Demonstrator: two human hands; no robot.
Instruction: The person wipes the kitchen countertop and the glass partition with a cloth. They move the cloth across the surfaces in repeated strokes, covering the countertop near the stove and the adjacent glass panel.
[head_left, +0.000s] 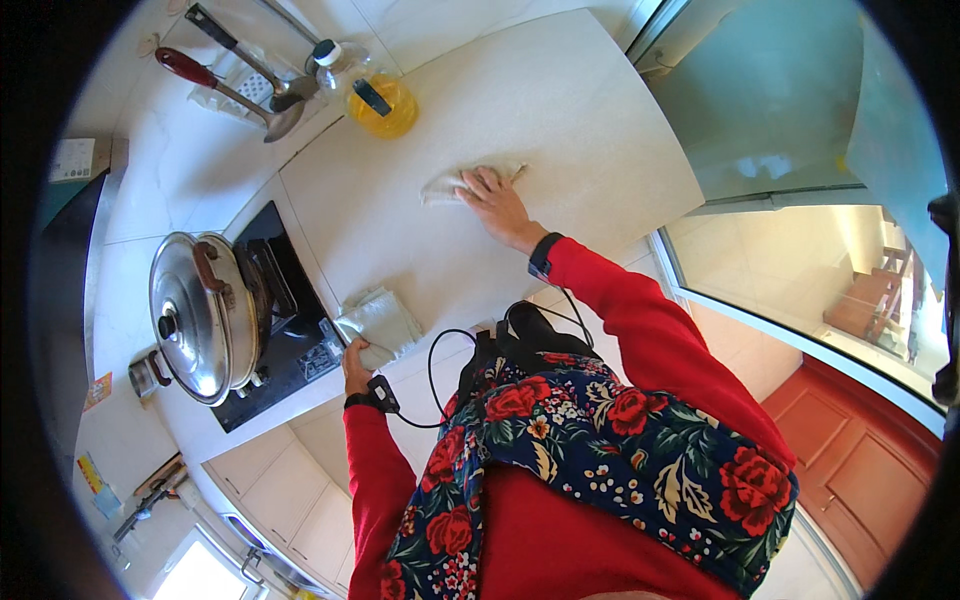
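Right fingers: slightly apart and bent, laid over the rag [438, 190], which shows on both sides of them
Right hand [496, 208]: palm side down, out over the middle of the counter [560, 110]
Rag: pale, crumpled, lying on the counter under the right hand
Left hand [356, 370]: at the front edge of the counter, by the near corner of the hob; fingertips at the edge of the folded cloth [385, 318]; whether they pinch it or only touch it, I cannot tell
Folded cloth: pale, in a squarish pad, lying at the counter's front edge just beside the hob
Wrists: a dark band [543, 256] on the right, a black device [381, 393] on the left, with a thin black cable [431, 370] running from it
Sleeves: red on both arms
Apron [590, 440]: dark blue with red flowers and pale leaves
Hob [245, 404]: black glass, set in the counter to the left of the folded cloth
Pot [240, 345]: metal, on the hob, under a shiny lid [190, 345] with a black knob
Oil bottle [388, 112]: clear, white-capped, partly filled with yellow liquid, near the back of the counter
Ladles: one red-handled [187, 68], one black-handled [213, 28], hanging at the wall near the oil bottle
Right side: a glass pane [760, 100] beyond the counter; a red door [850, 460] lower down
Lower left: pale cabinets [290, 490] below the counter
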